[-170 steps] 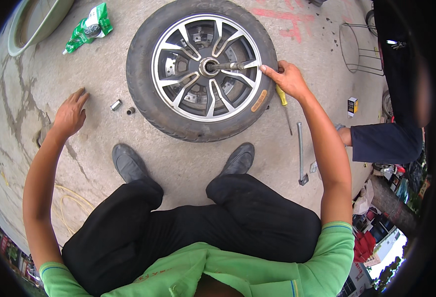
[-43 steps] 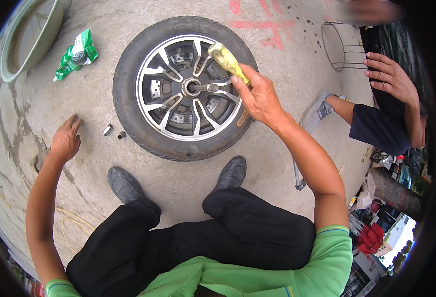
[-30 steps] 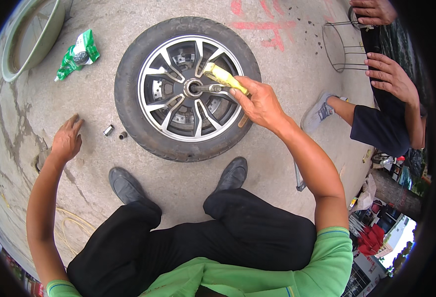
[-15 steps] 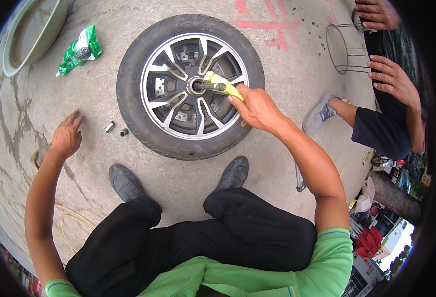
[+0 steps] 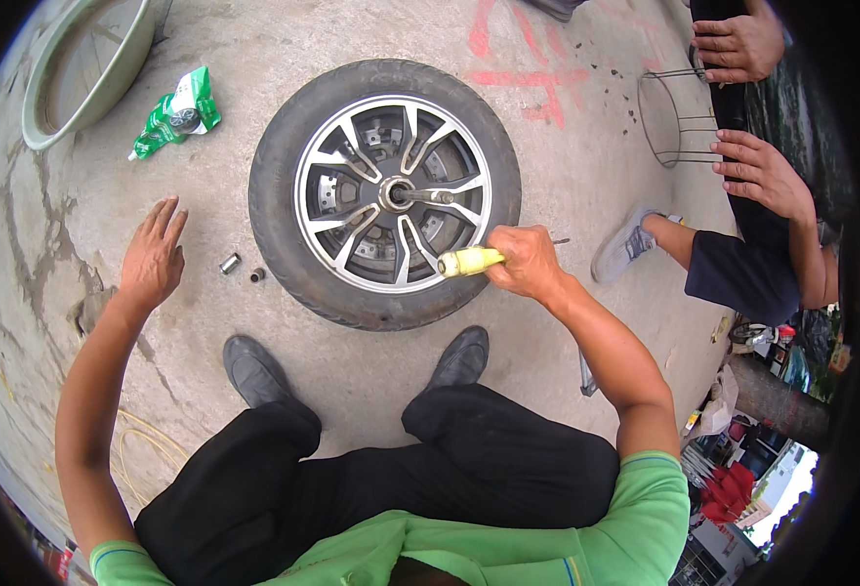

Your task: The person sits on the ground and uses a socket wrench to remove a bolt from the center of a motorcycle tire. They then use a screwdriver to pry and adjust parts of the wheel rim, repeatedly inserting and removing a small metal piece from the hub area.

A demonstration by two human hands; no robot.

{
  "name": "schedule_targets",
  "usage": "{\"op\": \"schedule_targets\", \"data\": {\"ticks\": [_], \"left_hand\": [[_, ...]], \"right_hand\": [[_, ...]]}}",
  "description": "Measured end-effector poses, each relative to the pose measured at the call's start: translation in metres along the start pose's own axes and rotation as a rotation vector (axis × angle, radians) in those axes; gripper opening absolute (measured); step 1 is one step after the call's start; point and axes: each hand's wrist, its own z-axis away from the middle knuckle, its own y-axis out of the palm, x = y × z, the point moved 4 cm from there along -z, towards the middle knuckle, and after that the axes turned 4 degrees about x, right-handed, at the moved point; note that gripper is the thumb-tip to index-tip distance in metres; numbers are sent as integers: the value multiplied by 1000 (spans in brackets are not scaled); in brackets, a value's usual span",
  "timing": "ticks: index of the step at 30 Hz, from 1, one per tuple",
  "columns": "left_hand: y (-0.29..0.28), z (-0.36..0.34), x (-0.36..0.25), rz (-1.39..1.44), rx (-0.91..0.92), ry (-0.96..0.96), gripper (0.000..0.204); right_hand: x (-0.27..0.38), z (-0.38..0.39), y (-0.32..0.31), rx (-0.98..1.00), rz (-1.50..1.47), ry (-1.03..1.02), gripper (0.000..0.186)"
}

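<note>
My right hand [image 5: 528,264] grips a screwdriver by its yellow handle [image 5: 464,262], held over the near right part of a wheel, with the thin shaft sticking out to the right behind my fingers. The wheel [image 5: 284,205] lies flat, black tyre around a silver-and-black spoked rim, with a metal shaft [image 5: 426,196] at the hub. My left hand [image 5: 152,256] is open, fingers apart, low over or on the concrete. To its right are a chrome socket [image 5: 230,263] and a small dark cylinder [image 5: 257,274].
A green basin [image 5: 35,122] and a green-white packet [image 5: 171,122] lie at upper left. At right are another person's hands [image 5: 762,171], shoe [image 5: 617,249] and a wire frame [image 5: 659,122]. A metal bar [image 5: 586,376] lies by my right arm; a hose [image 5: 152,439] at lower left.
The screwdriver, on the floor earliest, was raised over the hub in my right hand and has now swung toward me to the near right of the rim. The other person's hands have come into view.
</note>
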Motion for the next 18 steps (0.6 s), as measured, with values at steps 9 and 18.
{"op": "schedule_targets", "data": {"ticks": [9,18], "left_hand": [[-55,-20,-132,43,-61,664,78],[-47,-25,-153,43,-37,713,73]], "right_hand": [[73,9,35,225,-19,-333,18],[71,2,49,277,-14,-237,22]]}}
